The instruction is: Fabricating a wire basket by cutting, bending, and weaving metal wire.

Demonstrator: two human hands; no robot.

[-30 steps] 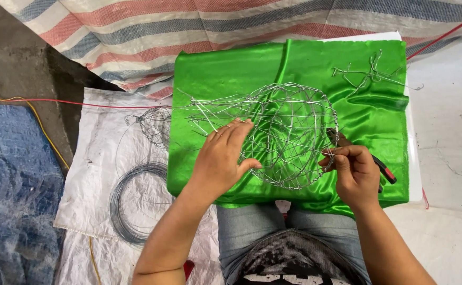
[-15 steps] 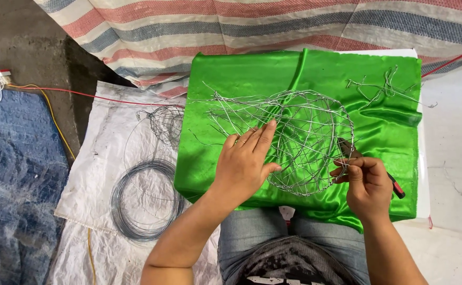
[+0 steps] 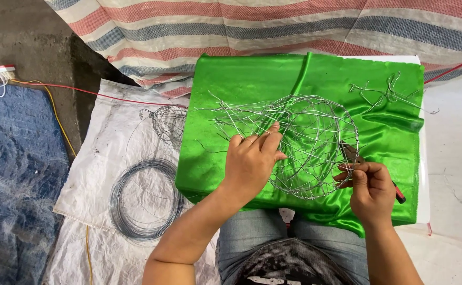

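A round cage of bent silver wire [image 3: 315, 142] lies on a shiny green cloth [image 3: 241, 89] spread over a low white table. My left hand [image 3: 252, 161] rests on the cage's left side, fingers curled over its wires. My right hand [image 3: 371, 190] is at the cage's right edge, pinching a wire end, and it holds pliers with red handles [image 3: 399, 194] whose jaws point up toward the cage. Loose wire ends stick out to the left of the cage.
A tangle of wire scraps [image 3: 384, 92] lies at the cloth's far right. On a white sack [image 3: 99, 174] to the left are a coil of wire [image 3: 146, 198] and a small wire basket [image 3: 168, 122]. A striped tarp [image 3: 273, 26] lies behind, blue netting [image 3: 14, 174] far left.
The view has shifted slightly. My left hand has slid a little along the cage's wires; my right hand stays at the cage's right edge with the pliers.
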